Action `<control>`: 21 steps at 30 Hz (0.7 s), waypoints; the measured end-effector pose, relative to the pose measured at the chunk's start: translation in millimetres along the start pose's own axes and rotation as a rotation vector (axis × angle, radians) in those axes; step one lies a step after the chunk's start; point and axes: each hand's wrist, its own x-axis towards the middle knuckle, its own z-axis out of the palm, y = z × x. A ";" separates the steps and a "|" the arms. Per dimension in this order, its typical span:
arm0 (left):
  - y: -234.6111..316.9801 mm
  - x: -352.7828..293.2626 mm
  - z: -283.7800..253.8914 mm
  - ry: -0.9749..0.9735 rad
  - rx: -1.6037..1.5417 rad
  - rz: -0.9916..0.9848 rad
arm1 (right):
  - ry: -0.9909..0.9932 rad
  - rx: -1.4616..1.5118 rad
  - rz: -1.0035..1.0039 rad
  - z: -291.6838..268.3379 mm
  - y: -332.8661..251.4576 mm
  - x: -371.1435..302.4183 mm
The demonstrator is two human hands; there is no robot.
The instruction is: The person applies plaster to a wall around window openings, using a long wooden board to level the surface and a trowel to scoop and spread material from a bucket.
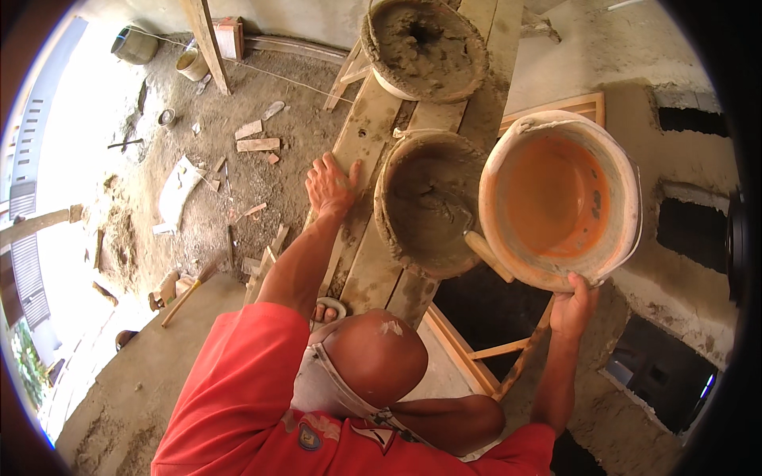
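The worktop (365,143) under your left hand is made of planks running away ahead of you; its far end is cut off at the upper edge and your knee (377,353) covers part of the near end, so the planks cannot be counted for sure. Three large buckets are near your hands. The orange bucket (494,190), pale at the rim and stained orange inside, is just beyond your right hand, its mouth tipped toward you; its outer base is out of sight, and you cannot tell whether it touches its neighbour. The middle bucket (386,190), between your two hands and a little ahead, has dark wet mix in it. The far bucket (390,82), ahead and to the right of your left hand, is nearly full of thick grey mix, its far rim close to the picture edge. Two small buckets (135,47) stand on the ground, well to the left of your left hand. Your left hand (332,186) is open, fingers spread, palm down at the plank edge. Your right hand (575,305) grips the orange bucket's lower rim, thumb over it, the other fingers mostly hidden. One trowel (490,256) leans between your hands, wooden handle showing, blade hard to make out in the middle bucket.
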 end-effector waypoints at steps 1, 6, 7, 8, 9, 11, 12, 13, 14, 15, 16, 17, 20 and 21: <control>1.2 -0.2 -1.3 -0.008 -0.002 -0.002 | -0.012 -0.002 -0.001 -1.4 0.2 -0.3; 0.7 -0.9 -2.7 0.001 -0.003 0.006 | -0.036 -0.008 0.000 -0.6 -0.5 -2.1; 0.4 -0.5 -2.4 -0.001 -0.002 0.002 | -0.045 0.004 0.015 -2.3 0.3 -1.7; 0.0 -0.2 -2.2 -0.002 -0.001 -0.002 | -0.055 0.016 0.031 -6.2 1.8 -1.0; 0.5 0.1 -1.8 -0.003 -0.001 -0.003 | -0.063 0.026 0.045 -8.2 2.0 -0.9; 1.1 0.6 -1.2 -0.006 0.000 -0.006 | -0.053 0.036 0.050 -8.7 2.4 -0.6; 0.7 0.5 -1.1 -0.003 -0.005 -0.005 | -0.049 0.041 0.054 -8.6 2.6 -0.3; 0.1 0.1 -1.0 -0.001 -0.009 -0.005 | -0.054 0.042 0.059 -9.1 3.3 0.4; -0.6 0.0 -0.9 0.002 -0.013 -0.005 | -0.059 0.044 0.064 -9.9 4.3 1.4; -0.4 -0.4 -1.5 0.003 -0.010 -0.001 | -0.063 0.045 0.070 -9.9 5.0 2.0; 0.3 -0.8 -1.7 0.005 -0.006 0.002 | -0.049 0.031 0.049 -8.8 5.7 2.2; 0.9 -0.9 -1.9 0.006 -0.003 0.006 | -0.035 0.016 0.028 -6.8 6.6 2.3; 1.3 -0.4 -2.1 0.008 -0.005 0.000 | -0.021 -0.008 -0.003 -6.2 8.1 3.7; 1.8 -0.5 -2.3 0.008 -0.007 0.000 | -0.020 -0.013 -0.010 -7.5 8.6 4.3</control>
